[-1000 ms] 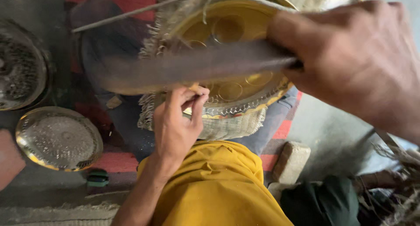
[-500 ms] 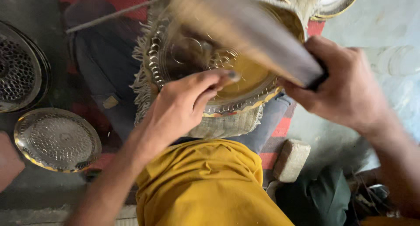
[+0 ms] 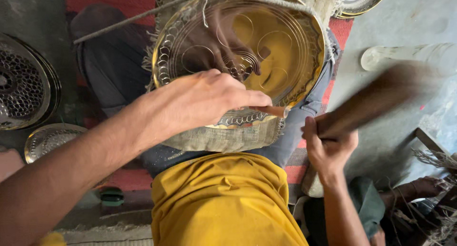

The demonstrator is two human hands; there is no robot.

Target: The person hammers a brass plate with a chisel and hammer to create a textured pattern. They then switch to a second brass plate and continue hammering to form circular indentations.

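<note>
A round brass plate (image 3: 290, 46) with engraved circles and a patterned rim lies on a burlap cloth (image 3: 219, 140) over my lap. My left hand (image 3: 200, 103) reaches across its near rim and pinches a small metal punch (image 3: 275, 111), tip against the rim's pattern. To the right of the plate, my right hand (image 3: 327, 148) grips the handle of a wooden mallet (image 3: 381, 96). The mallet is raised off the plate and blurred by motion. My yellow shirt (image 3: 223, 203) fills the bottom centre.
Perforated metal dishes (image 3: 24, 89) are stacked at the left, with a small embossed plate (image 3: 47, 140) below them. Another brass plate (image 3: 364, 0) shows at the top right, a pale cylinder (image 3: 409, 55) on the grey floor at right, and a green object (image 3: 112, 197) near my left side.
The mallet has swung from over the plate out to the right and lower. My left hand has shifted right along the near rim with the punch.
</note>
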